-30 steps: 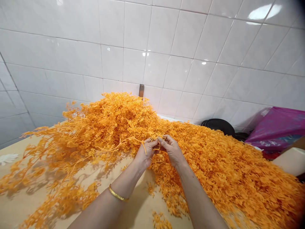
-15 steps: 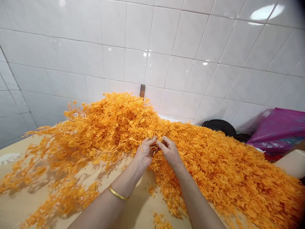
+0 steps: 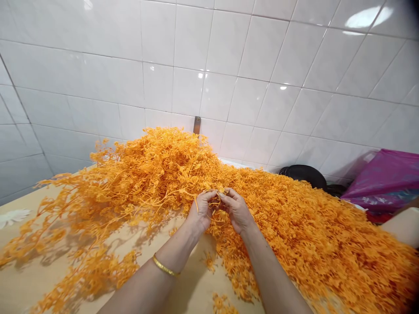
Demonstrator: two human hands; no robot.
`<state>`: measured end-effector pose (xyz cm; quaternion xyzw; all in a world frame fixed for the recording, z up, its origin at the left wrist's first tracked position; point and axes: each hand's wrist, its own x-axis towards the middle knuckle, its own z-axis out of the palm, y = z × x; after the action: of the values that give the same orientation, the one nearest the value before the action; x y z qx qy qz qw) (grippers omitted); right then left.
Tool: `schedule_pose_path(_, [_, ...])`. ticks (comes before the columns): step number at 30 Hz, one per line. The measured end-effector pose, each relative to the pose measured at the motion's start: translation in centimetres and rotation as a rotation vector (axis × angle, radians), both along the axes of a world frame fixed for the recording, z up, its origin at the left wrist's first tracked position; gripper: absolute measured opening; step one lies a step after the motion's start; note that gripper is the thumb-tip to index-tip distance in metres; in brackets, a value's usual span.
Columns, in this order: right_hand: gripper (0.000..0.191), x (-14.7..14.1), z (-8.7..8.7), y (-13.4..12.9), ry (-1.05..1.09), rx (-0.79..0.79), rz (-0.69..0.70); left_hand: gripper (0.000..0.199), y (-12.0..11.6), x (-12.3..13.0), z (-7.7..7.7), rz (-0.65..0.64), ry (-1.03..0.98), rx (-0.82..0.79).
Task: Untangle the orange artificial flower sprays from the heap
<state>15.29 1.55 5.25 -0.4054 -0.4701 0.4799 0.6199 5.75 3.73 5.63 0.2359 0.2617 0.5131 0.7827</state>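
Note:
My left hand [image 3: 203, 210] is closed in a pinch on a thin orange plastic stem [image 3: 197, 204] of artificial flowers. Close against it, my right hand [image 3: 237, 210] also pinches at the orange stems, its thumb and forefinger nearly meeting the left fingertips. Exactly what lies between the fingertips is too small to make out. Behind and around both hands rises a big heap of orange artificial flower sprays [image 3: 170, 161]. A gold bangle [image 3: 165, 266] circles my left wrist.
The heap [image 3: 314, 231] spreads far over the right of the light wooden table [image 3: 193, 279]. A white flower-like piece [image 3: 15, 217] lies at the left edge. Behind stand a black round object [image 3: 303, 175] and a purple bag [image 3: 381, 176]. A tiled wall [image 3: 209, 65] closes off the back.
My right fingertips have shifted slightly and my right hand is turned a little more inward. Both hands stay together at the stems; the whole view has slid slightly to the right.

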Motion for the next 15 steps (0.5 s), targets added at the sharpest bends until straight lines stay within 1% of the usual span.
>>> schedule_pose_path(3, [0.019, -0.08, -0.2, 0.22, 0.019, -0.015, -0.051, 0.011, 0.12, 0.05, -0.2, 0.008, -0.007, -0.022])
schedule_pose_path(6, [0.018, -0.2, -0.35, 0.34, -0.043, -0.01, -0.074, 0.01, 0.27, 0.27, -0.52, 0.035, -0.011, -0.044])
schedule_pose_path(9, [0.016, -0.24, -0.44, 0.31, -0.086, -0.002, -0.045, 0.01, 0.4, 0.37, -0.59, 0.069, -0.021, -0.064])
schedule_pose_path(15, [0.017, -0.27, -0.46, 0.18, -0.002, -0.042, 0.016, 0.005, 0.36, 0.19, -0.32, 0.069, 0.004, -0.06])
